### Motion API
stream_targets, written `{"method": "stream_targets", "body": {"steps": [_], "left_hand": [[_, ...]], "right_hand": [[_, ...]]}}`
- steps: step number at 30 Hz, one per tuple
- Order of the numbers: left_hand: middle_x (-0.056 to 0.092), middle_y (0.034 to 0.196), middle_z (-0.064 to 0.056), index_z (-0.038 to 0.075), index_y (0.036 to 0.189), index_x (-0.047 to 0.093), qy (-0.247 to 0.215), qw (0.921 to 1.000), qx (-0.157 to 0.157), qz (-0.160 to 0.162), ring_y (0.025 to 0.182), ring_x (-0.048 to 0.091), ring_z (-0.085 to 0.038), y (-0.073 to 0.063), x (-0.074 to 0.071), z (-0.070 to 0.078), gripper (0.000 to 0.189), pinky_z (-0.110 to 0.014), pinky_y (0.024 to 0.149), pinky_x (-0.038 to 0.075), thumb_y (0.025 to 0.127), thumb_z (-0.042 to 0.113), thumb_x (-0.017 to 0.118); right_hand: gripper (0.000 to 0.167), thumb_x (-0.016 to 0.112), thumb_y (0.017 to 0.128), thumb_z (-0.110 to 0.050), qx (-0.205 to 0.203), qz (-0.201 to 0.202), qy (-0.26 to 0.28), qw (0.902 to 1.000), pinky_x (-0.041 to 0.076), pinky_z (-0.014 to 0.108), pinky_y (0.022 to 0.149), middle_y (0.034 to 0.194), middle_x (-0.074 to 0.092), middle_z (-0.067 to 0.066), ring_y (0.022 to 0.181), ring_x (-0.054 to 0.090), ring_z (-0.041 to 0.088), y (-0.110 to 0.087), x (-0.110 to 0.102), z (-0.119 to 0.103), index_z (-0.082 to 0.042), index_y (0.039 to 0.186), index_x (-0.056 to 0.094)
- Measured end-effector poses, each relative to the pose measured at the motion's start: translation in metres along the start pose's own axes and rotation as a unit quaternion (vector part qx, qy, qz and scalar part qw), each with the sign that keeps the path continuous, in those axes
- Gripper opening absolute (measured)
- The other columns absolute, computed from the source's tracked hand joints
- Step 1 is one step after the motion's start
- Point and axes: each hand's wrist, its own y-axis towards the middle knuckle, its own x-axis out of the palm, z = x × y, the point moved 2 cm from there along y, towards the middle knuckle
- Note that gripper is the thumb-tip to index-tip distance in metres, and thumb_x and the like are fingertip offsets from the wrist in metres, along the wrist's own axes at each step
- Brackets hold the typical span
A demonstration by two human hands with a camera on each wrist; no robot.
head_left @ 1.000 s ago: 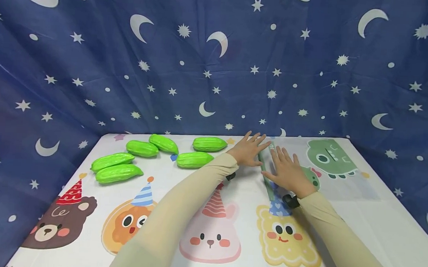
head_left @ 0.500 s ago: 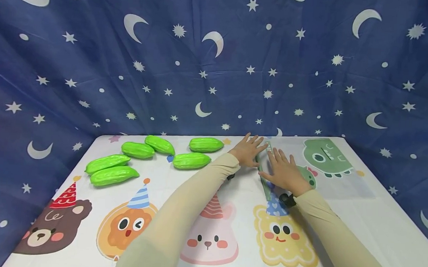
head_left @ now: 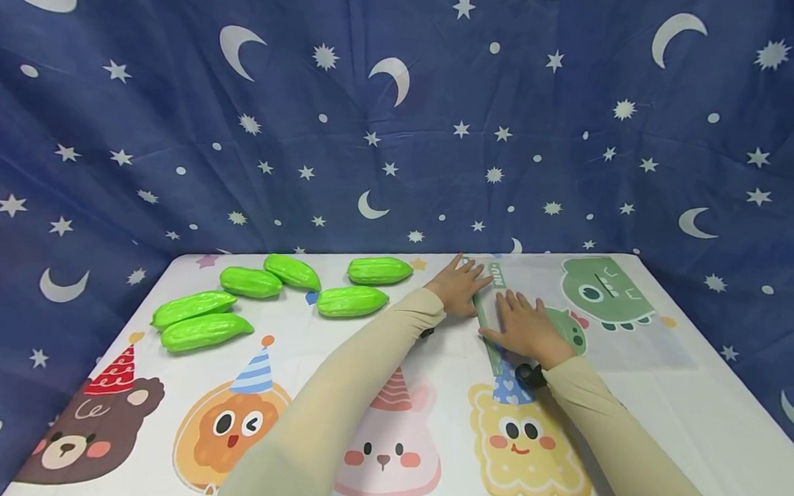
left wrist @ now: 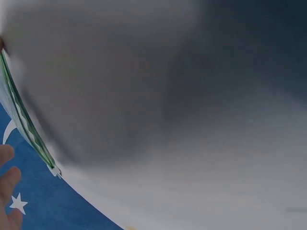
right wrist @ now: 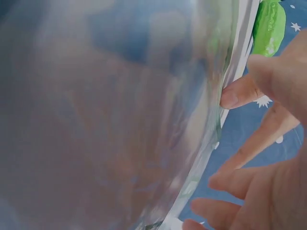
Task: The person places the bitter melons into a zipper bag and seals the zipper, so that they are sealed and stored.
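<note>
A clear zip bag [head_left: 606,293] printed with green cartoon creatures lies flat at the back right of the table. Its green zip edge [head_left: 489,350] faces left, between my two hands. My left hand [head_left: 458,287] lies over the far part of that edge, fingers spread; in the left wrist view, fingers [left wrist: 9,184] show apart from the zip strip [left wrist: 24,117], and one fingertip is at its upper end. My right hand [head_left: 530,331] rests on the bag beside the zip, fingers extended. In the right wrist view, a fingertip [right wrist: 232,98] touches the bag's edge.
Several bright green, ridged, gourd-like vegetables lie at the back left, the closest pair [head_left: 207,333] side by side. Two more, including one gourd [head_left: 352,302], lie left of my left hand. A starry blue curtain [head_left: 431,115] stands behind the white printed tablecloth [head_left: 305,453].
My right hand has slid slightly toward me, uncovering lettering on the bag's edge. My left fingers have drawn down a little, and a second green strip shows by them. The head view has shifted slightly.
</note>
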Motion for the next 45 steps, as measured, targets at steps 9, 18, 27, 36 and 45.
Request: {"method": "stream_targets", "body": {"steps": [9, 18, 27, 36, 45], "left_hand": [[0.025, 0.156, -0.004, 0.024, 0.151, 0.021, -0.023, 0.9997, 0.009, -0.006, 0.144, 0.024, -0.022, -0.003, 0.003, -0.003, 0.071, -0.044, 0.119, 0.016, 0.092, 0.057, 0.042], [0.033, 0.153, -0.005, 0.023, 0.15, 0.025, -0.028, 0.9994, 0.018, -0.006, 0.141, 0.03, -0.023, -0.004, 0.0, 0.001, 0.066, -0.042, 0.118, 0.02, 0.094, 0.053, 0.042], [0.031, 0.153, -0.006, 0.024, 0.15, 0.024, 0.013, 0.9996, 0.023, 0.013, 0.14, 0.032, -0.022, -0.004, -0.001, 0.003, 0.058, -0.039, 0.118, 0.022, 0.098, 0.046, 0.037], [0.038, 0.15, -0.003, 0.02, 0.146, 0.034, 0.057, 0.9972, 0.04, 0.026, 0.139, 0.036, -0.019, -0.001, -0.003, 0.008, 0.048, -0.039, 0.116, 0.026, 0.1, 0.033, 0.039], [0.041, 0.148, -0.002, 0.017, 0.142, 0.041, 0.082, 0.9931, 0.064, 0.053, 0.138, 0.037, -0.018, 0.0, -0.001, 0.012, 0.042, -0.039, 0.117, 0.024, 0.101, 0.024, 0.039]], "right_hand": [[0.083, 0.047, 0.091, -0.054, 0.01, -0.048, 0.012, 0.9987, 0.026, 0.07, 0.102, 0.142, 0.034, 0.035, 0.131, 0.035, 0.05, -0.002, -0.004, 0.0, 0.011, 0.14, 0.032], [0.085, 0.048, 0.09, -0.055, 0.008, -0.052, 0.013, 0.9985, 0.025, 0.07, 0.102, 0.142, 0.034, 0.034, 0.131, 0.035, 0.05, -0.004, -0.007, 0.0, 0.011, 0.141, 0.03], [0.087, 0.048, 0.089, -0.056, 0.008, -0.053, 0.018, 0.9984, 0.026, 0.069, 0.103, 0.143, 0.033, 0.034, 0.132, 0.034, 0.049, -0.005, -0.006, 0.0, 0.01, 0.141, 0.029], [0.088, 0.049, 0.088, -0.057, 0.005, -0.037, 0.032, 0.9988, 0.031, 0.066, 0.101, 0.142, 0.037, 0.033, 0.131, 0.037, 0.048, -0.004, -0.003, 0.0, 0.01, 0.141, 0.03], [0.089, 0.05, 0.088, -0.056, 0.018, -0.001, 0.035, 0.9992, 0.033, 0.066, 0.1, 0.141, 0.036, 0.035, 0.127, 0.04, 0.049, -0.006, -0.004, 0.001, 0.012, 0.14, 0.029]]}}
